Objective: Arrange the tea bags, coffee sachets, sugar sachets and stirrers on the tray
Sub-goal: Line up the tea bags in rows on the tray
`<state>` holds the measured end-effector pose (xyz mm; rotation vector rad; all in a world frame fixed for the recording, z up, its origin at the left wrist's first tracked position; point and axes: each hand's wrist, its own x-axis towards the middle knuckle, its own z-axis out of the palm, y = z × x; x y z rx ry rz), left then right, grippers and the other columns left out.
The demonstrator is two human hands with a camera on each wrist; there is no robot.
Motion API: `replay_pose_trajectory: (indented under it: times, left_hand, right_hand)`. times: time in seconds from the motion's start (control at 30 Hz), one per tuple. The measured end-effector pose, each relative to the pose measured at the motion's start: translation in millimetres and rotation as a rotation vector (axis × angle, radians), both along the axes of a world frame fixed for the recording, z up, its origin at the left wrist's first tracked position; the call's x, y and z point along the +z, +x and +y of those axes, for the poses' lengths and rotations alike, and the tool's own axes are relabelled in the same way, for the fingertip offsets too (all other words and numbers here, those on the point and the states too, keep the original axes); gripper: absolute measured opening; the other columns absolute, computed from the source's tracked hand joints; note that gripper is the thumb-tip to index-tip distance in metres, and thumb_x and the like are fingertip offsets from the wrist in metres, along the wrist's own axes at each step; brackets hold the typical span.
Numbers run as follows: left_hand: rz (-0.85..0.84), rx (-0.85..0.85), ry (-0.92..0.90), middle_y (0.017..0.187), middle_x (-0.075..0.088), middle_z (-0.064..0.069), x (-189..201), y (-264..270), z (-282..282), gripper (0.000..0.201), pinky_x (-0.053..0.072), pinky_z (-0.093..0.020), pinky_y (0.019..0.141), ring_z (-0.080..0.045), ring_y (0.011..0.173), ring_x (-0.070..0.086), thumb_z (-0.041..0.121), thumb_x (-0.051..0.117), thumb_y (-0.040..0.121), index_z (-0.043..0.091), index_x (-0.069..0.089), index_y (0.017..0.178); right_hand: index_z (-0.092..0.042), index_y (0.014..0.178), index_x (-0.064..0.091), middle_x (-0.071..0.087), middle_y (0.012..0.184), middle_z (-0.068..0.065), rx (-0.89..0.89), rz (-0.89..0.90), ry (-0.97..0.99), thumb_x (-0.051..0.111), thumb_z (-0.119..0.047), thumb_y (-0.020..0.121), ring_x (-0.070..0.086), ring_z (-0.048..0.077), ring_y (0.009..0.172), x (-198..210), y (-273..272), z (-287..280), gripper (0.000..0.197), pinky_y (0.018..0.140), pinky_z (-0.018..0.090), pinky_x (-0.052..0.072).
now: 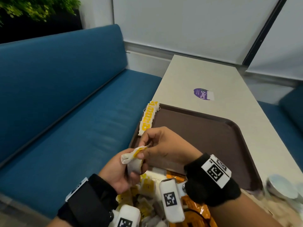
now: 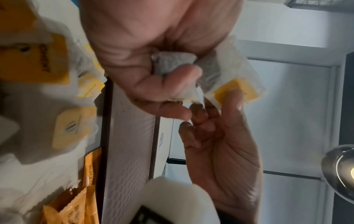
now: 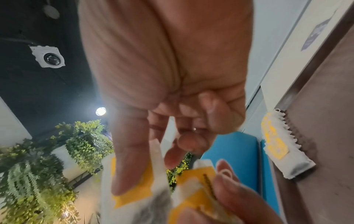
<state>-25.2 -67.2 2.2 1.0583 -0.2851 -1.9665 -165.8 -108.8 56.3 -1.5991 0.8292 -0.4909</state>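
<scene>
Meanwhile both the left hand (image 1: 121, 171) and right hand (image 1: 164, 145) pinch yellow-tagged tea bags (image 1: 134, 154); table sticker (image 1: 202, 94) reads "ClayG".

I see the tray (image 1: 205, 128) lying on the worktop (image 1: 188, 76), a row of tea bags (image 1: 148, 117) along its left rim. Nearer me sits a heap of tea bags (image 1: 144, 190), coffee sachets (image 1: 193, 208) to its right. A bench seat (image 1: 65, 112) runs left of the worktop.
</scene>
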Motion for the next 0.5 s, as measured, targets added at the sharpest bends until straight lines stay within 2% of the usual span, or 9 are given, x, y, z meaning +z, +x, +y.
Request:
replay_pose_trajectory:
  times: [0.1,0.17,0.2,0.23,0.33,0.4,0.5]
  left_hand:
    - [-0.033,0.059,0.033,0.064,0.054,-0.005,-7.5,0.9,-1.6,0.017,0.026,-0.009,0.027,-0.012,0.04,0.053,0.017,0.046,0.086,0.011,0.061,0.08]
    - [-0.043,0.08,0.071,0.063,0.055,-0.004,-10.1,2.2,-2.2,0.014,0.023,-0.008,0.026,-0.011,0.039,0.051,0.016,0.046,0.086,0.01,0.059,0.083]
    - [-0.043,0.085,0.088,0.063,0.055,-0.004,-10.7,3.4,-2.3,0.012,0.023,-0.008,0.026,-0.011,0.039,0.051,0.016,0.048,0.085,0.01,0.059,0.084]
    - [-0.042,0.087,0.098,0.063,0.055,-0.004,-10.9,4.6,-2.5,0.012,0.023,-0.008,0.026,-0.011,0.039,0.051,0.016,0.049,0.085,0.01,0.059,0.085]
    - [-0.029,0.096,0.106,0.063,0.056,-0.005,-11.3,7.3,-2.3,0.012,0.025,-0.008,0.026,-0.012,0.04,0.052,0.016,0.053,0.081,0.009,0.062,0.085]
    - [-0.021,0.099,0.109,0.063,0.055,-0.005,-12.0,7.2,-1.5,0.013,0.025,-0.009,0.026,-0.012,0.04,0.052,0.016,0.052,0.082,0.009,0.062,0.086]
    - [-0.015,0.113,0.117,0.063,0.055,-0.005,-12.7,8.3,-0.4,0.015,0.025,-0.008,0.027,-0.012,0.04,0.051,0.016,0.048,0.087,0.008,0.061,0.088]
  right_hand:
    - [-0.004,0.08,0.058,0.058,0.08,0.016,0.014,-0.089,-0.009,0.067,0.007,0.079,0.054,0.023,0.071,2.1,-1.2,0.4,0.014,0.065,0.023,0.047]
    - [-0.007,0.081,0.055,0.056,0.073,0.011,-0.109,-0.07,-0.039,0.062,0.008,0.083,0.054,0.009,0.059,3.8,-1.0,-9.2,0.016,0.055,0.012,0.043]
    - [-0.007,0.082,0.053,0.056,0.071,0.011,-0.204,-0.012,-0.071,0.06,0.007,0.085,0.052,0.005,0.052,3.8,-0.7,-17.4,0.016,0.047,0.009,0.038]
    - [-0.007,0.083,0.052,0.056,0.071,0.014,-0.29,0.071,-0.11,0.059,0.005,0.087,0.052,0.006,0.048,1.9,-0.9,-28.9,0.014,0.041,0.007,0.034]
    - [-0.009,0.085,0.05,0.059,0.077,0.015,-0.363,0.364,-0.151,0.057,-0.002,0.089,0.055,0.016,0.051,-12.2,1.4,-66.7,0.011,0.032,0.011,0.031]
    - [-0.014,0.077,0.049,0.059,0.075,0.009,-0.289,0.514,-0.116,0.059,-0.003,0.088,0.058,0.02,0.056,-29.1,9.7,-87.5,0.018,0.034,0.014,0.035]
    - [-0.019,0.07,0.048,0.055,0.071,0.003,-0.241,0.606,-0.036,0.061,-0.003,0.086,0.057,0.015,0.058,-50.3,25.2,-107.1,0.026,0.048,0.019,0.048]
